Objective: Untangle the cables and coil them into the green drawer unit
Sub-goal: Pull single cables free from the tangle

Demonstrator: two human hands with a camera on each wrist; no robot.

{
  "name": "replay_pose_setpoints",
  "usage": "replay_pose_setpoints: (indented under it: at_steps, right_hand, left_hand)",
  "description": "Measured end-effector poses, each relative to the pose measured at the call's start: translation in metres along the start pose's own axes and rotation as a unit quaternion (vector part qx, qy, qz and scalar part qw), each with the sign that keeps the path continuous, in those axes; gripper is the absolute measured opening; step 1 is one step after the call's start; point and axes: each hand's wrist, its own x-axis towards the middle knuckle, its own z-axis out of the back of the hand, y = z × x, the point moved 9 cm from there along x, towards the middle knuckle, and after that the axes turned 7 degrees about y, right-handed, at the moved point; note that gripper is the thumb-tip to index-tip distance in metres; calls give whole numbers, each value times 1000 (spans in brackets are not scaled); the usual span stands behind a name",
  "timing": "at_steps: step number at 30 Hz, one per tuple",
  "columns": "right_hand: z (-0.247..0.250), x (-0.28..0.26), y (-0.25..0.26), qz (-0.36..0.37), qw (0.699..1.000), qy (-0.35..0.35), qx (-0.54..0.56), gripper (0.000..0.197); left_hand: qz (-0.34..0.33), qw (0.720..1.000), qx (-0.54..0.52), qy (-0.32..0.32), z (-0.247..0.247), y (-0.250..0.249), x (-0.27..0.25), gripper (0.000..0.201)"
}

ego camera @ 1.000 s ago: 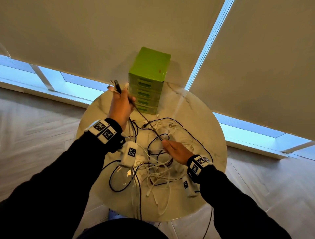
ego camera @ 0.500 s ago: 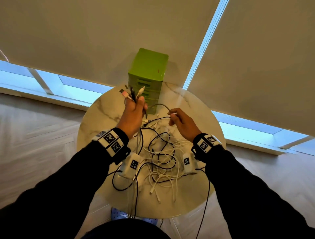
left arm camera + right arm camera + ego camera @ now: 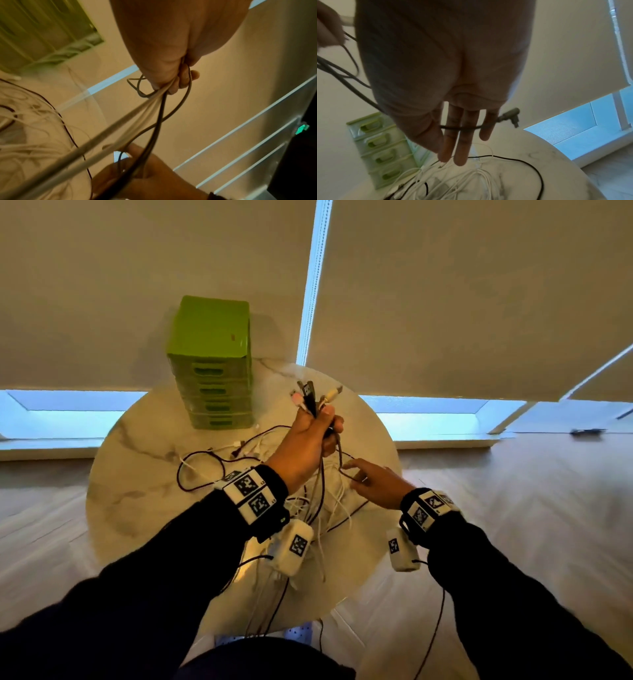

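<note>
Pale roller blinds (image 3: 445, 285) hang behind a round marble table (image 3: 137, 491), with bright window strips below them. At the table's far left stands the green drawer unit (image 3: 210, 361), its stacked drawers pushed in; their contents cannot be seen. Right of the unit, the left hand (image 3: 308, 443) is raised, clenched around a bundle of cable ends (image 3: 313, 397) whose plugs stick up above the fist. Below that fist, tangled cables (image 3: 322, 501) sprawl over the marble. Furthest right of the unit, the right hand (image 3: 375, 482) reaches in with fingers (image 3: 462, 142) straight, a dark cable (image 3: 460, 127) lying across them.
</note>
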Motion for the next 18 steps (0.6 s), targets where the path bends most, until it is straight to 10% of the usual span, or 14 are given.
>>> replay_pose_setpoints:
  at_steps: [8,14,18]
  right_hand:
    - [11,-84,33,77,972,-55,216,27]
    - [41,-140,-18,-32,949,-268,164,32]
    - [11,-152,-105,-192,962,-181,67,25]
  left_hand:
    - [54,985,147,74,-67,57,8,37]
    - [45,983,156,80,-80,62,10,20]
    - [63,994,44,84,-78,57,8,24]
